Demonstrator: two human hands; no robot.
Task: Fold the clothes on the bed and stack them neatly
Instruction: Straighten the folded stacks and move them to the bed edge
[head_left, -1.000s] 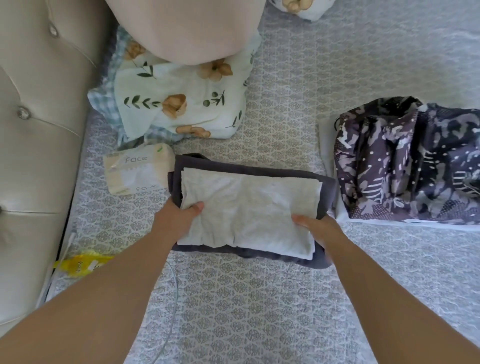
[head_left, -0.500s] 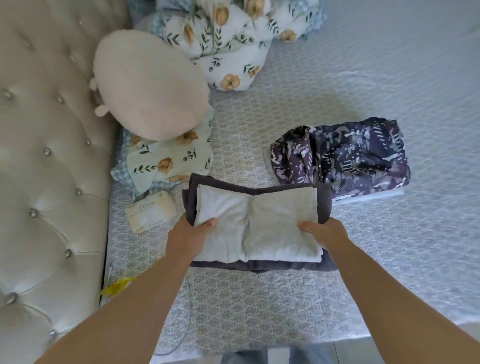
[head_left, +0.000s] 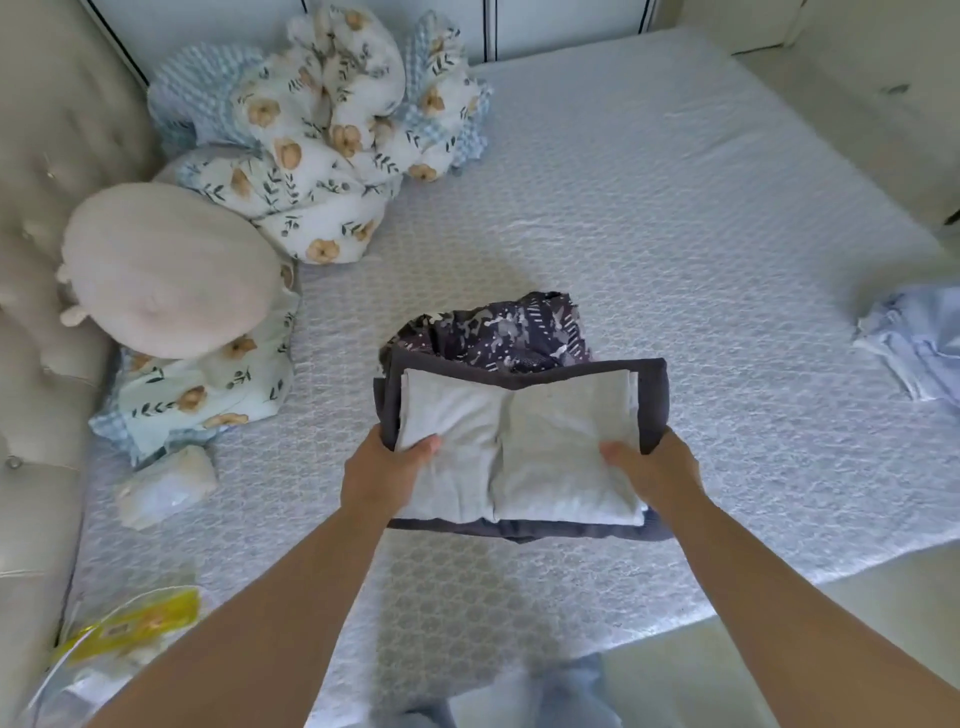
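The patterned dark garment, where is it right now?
In the head view it lies mid-bed, the patterned dark garment just beyond the folded grey stack held by both hands, partly hidden behind it.

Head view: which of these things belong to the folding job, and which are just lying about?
Job: grey folded garment, dark folded garment, patterned garment, pale blue clothes, both hands.
Lying about: round cushion, floral bedding, yellow packet.

Single head-worn view, wide-angle, facing forward and down, bed (head_left: 649, 218) close below
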